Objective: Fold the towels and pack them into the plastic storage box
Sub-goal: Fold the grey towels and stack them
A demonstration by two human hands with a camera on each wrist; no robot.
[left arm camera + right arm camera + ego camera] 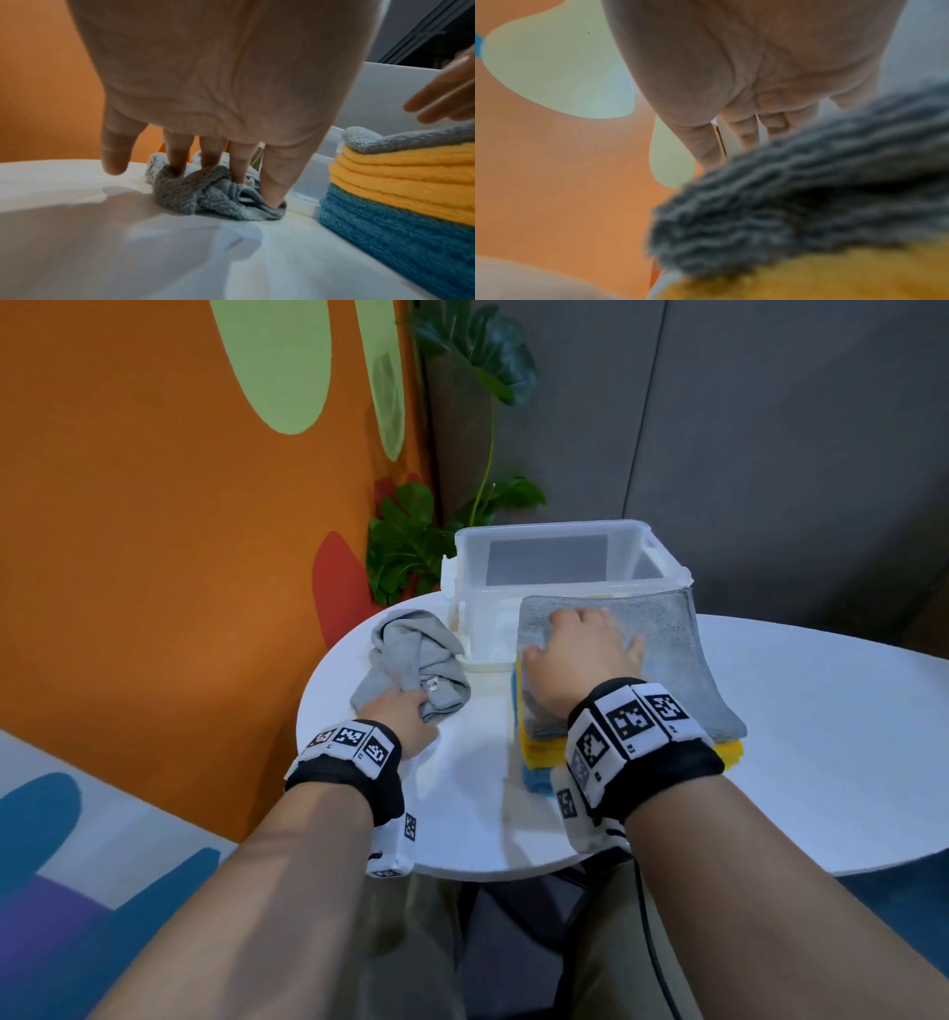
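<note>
A: Towels are seen in two places on the white table [801, 762]. Nearest the front edge, a folded stack [401, 182] is built up: a blue towel [385, 233] at the bottom, yellow towels [401, 166] above it, a folded grey towel [662, 649] on top.

B: And how are the hands placed?

A: The right hand [580, 654] is laid flat on the grey top layer, fingers spread wide and straight, nothing gripped. Toward the left edge, a crumpled grey towel [416, 665] is pressed to the table by the left hand [405, 716]; its fingers [272, 178] are pushed down into the folds, nearly straight. Whether a fold is pinched between them cannot be told.

B: And the plastic storage box [554, 557]?

A: It is stood at the back edge, just behind the stack, lid off. Its inside looks empty, though the near part of its floor is hidden by the stack.

B: What could be spoiled from here?

A: The stack is judged likely to be sheared or toppled if it is lifted by the top layer alone, since soft layers slide on each other. Its near corner is seen close to the front edge, so a push could send it off. The crumpled towel could also be packed unfolded if it is merely dragged along.
</note>
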